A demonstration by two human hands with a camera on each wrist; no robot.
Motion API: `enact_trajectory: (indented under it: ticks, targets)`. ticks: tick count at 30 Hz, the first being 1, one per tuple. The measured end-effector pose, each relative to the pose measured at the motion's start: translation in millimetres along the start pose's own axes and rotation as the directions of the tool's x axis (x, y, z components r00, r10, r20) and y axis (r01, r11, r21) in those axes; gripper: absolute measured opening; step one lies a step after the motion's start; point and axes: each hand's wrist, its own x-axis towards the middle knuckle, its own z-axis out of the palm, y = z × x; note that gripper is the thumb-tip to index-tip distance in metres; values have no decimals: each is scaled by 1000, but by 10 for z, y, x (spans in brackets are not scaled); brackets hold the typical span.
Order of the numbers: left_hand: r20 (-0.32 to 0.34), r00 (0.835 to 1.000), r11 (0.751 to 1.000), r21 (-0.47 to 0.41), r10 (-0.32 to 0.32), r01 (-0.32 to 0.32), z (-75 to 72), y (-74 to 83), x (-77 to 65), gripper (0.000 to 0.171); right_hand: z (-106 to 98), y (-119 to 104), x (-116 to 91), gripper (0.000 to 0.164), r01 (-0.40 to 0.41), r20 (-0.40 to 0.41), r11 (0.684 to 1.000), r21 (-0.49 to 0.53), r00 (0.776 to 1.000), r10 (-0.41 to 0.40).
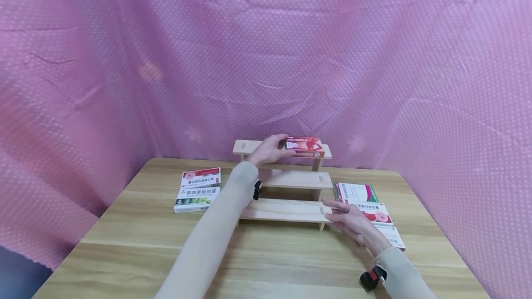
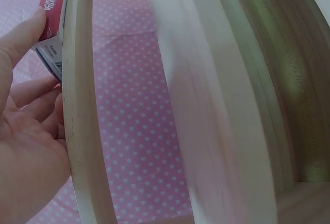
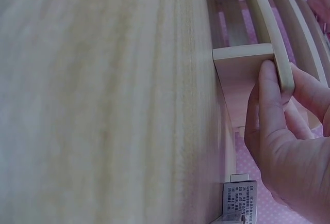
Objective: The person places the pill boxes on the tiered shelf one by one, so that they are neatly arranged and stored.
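Observation:
A three-tier wooden stand (image 1: 291, 179) rises on the table. On the right part of its top board lies a red and orange medicine box (image 1: 305, 146). My left hand (image 1: 270, 149) holds this box by its left end, thumb against the red side in the left wrist view, where only the end of the box (image 2: 53, 28) shows. My right hand (image 1: 353, 220) pinches the right end of the lowest board, thumb above and fingers beneath. Close up in the right wrist view, the fingertips (image 3: 269, 72) touch the board's underside beside a support leg.
Two medicine boxes (image 1: 197, 198) lie left of the stand on the wooden table (image 1: 124, 225). Three more boxes (image 1: 360, 192) form a column at the right, close to my right hand. A pink dotted curtain (image 1: 266, 58) hangs behind and along both sides.

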Motion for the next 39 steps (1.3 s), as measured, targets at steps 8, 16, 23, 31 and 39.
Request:
enact_trajectory:
  ticks: [8,16,23,31,39]
  targets:
    - [4,1000,1000,10,-12,12,33,12,-7,84,6,57,22,60,28,-17,999,31,999,-28]
    - [-55,998,999,-38,9,-11,-10,-94,-150,85,20,42,15,63,24,21,1000,18,999,-24]
    - [-96,995,994,-101,31,-41,-64,-165,-269,70,18,26,12,61,20,4,1000,13,1000,-20]
    - [-149,989,955,-294,-7,-37,-108,-240,-414,60,12,34,18,61,25,-19,999,23,1000,-25]
    - [-297,954,947,-289,48,-138,-254,-475,-655,37,23,24,27,62,39,10,999,10,999,-39]
